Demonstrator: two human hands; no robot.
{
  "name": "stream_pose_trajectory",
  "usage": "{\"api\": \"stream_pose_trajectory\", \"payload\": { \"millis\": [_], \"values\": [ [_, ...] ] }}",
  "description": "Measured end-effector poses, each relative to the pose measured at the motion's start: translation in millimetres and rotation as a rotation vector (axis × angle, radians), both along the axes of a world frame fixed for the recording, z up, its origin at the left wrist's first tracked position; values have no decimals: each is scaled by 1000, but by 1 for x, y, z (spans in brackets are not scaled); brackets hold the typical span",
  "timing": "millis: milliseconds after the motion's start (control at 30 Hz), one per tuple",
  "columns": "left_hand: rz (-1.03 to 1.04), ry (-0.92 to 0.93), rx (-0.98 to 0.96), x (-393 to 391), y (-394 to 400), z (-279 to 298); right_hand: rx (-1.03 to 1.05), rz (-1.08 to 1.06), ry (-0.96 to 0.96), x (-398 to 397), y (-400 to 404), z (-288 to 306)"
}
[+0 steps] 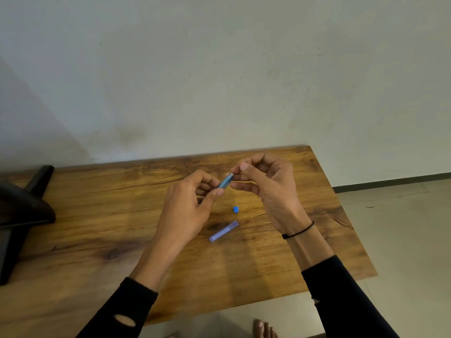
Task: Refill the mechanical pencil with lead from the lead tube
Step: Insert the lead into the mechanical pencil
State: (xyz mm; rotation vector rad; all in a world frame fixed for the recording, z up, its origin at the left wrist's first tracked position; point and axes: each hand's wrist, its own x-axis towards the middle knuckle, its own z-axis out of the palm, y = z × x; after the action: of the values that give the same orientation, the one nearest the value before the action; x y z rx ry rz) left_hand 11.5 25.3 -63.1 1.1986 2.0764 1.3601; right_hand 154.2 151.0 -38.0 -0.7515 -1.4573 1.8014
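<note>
Left hand [192, 206] grips the pencil [225, 182] above the table [97, 215], its open end up toward my right hand [266, 184], whose fingertips pinch right at that end; whether they hold a lead I cannot tell. Below, the lead tube [224, 231] lies flat, and the small blue cap [235, 209] sits off, between tube and pencil. I judge loading is underway; recapping remains.

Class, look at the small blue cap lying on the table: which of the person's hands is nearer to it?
Left, narrowly. The blue cap lies just right of the left hand, below its thumb. The right hand is up and to the cap's right, pinching at the pencil end.
</note>
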Motion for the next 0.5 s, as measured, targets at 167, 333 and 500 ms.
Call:
{"api": "stream_pose_trajectory", "payload": {
  "millis": [167, 333, 500],
  "values": [
    [-2, 25, 7, 3, -1, 4, 36, 3, -13, 0, 1, -1],
    [4, 34, -4, 5, 0, 4, 44, 8, -9, 1, 1, -3],
    [8, 40, 4, 3, -1, 2, 72, 11, -30, 1, 1, -3]
  ]
}}
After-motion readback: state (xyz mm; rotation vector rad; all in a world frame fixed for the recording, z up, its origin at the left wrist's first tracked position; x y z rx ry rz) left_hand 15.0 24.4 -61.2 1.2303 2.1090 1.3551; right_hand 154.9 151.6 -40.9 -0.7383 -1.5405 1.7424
